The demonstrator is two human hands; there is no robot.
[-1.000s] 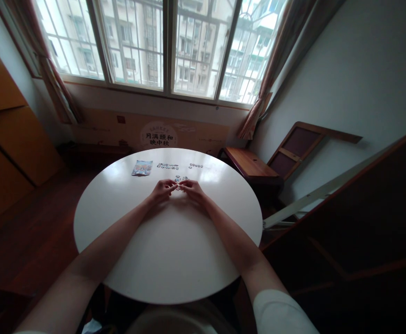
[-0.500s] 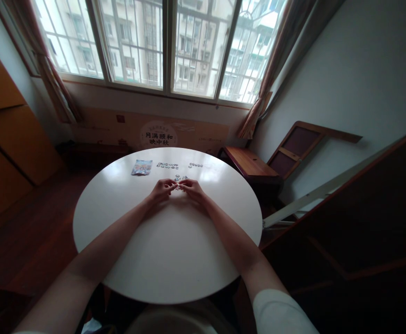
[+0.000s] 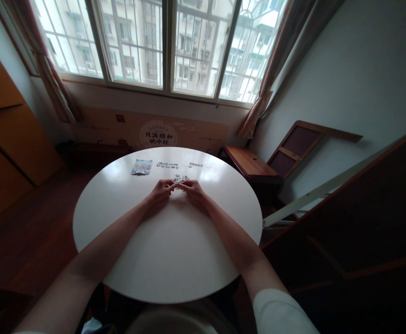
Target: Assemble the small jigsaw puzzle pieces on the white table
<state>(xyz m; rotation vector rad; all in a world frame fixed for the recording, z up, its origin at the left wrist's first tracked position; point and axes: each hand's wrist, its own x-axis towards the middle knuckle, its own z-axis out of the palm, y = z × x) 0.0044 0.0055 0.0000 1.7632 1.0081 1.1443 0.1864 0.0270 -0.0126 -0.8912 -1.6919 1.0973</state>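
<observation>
Both hands rest on the round white table [image 3: 175, 250], fingertips meeting at its far middle. My left hand [image 3: 161, 190] is curled in a pinch, and my right hand [image 3: 193, 190] is pinched too; together they hold a tiny piece [image 3: 177, 185] too small to name. Just beyond the fingertips lies a small cluster of little pieces [image 3: 181, 177]. Farther back sit two short rows of small pieces [image 3: 167, 165], another short row [image 3: 196, 164] to their right, and a small printed card [image 3: 142, 167] to their left.
A large barred window [image 3: 161, 46] with curtains fills the far wall, a cardboard panel with printed characters [image 3: 158, 137] leaning below it. A folded wooden chair [image 3: 258, 164] stands right of the table. Wooden cabinets [image 3: 4, 139] line the left side; dark wooden boards lean on the right.
The hands have stayed together at the same spot; only slight finger movement around the tiny piece.
</observation>
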